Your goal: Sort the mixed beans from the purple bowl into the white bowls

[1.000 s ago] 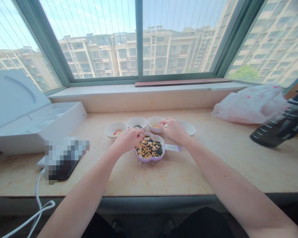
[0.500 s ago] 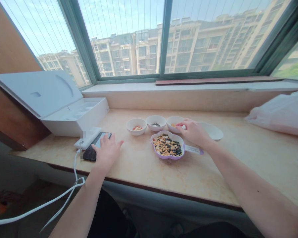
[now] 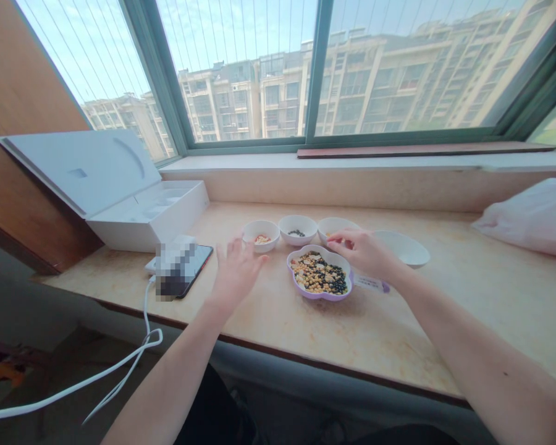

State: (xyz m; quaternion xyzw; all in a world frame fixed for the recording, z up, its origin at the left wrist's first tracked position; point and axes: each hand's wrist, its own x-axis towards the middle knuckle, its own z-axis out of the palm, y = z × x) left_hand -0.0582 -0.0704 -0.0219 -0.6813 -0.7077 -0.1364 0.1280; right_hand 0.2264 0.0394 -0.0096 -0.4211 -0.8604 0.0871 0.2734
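Observation:
My left hand [image 3: 238, 272] is over the table, fingers spread and holding nothing, close to a small white bowl [image 3: 259, 246] of reddish and pale bits. A second white bowl [image 3: 298, 240], in the middle, has dark beans in it. My right hand [image 3: 365, 252] partly covers the third white bowl [image 3: 336, 224], which holds some yellow bits. Its thumb and fingertips come together just above the edge of a purple scalloped dish [image 3: 319, 296]; whatever they pinch is hidden. Mixed yellow, black and pale beans [image 3: 317, 272] fill that dish. Its labelled handle [image 3: 369, 283] points right, under my right wrist.
A white oval dish [image 3: 410, 247] lies beyond my right forearm. To the left are a phone [image 3: 197, 269], a white cable [image 3: 147, 312] and an open white box [image 3: 134, 232]. A white plastic bag [image 3: 532, 216] lies at the right, below the window.
My left hand has moved right, off the phone and toward the left bowl. My right hand has drawn back slightly from the yellow bits' bowl toward the purple dish.

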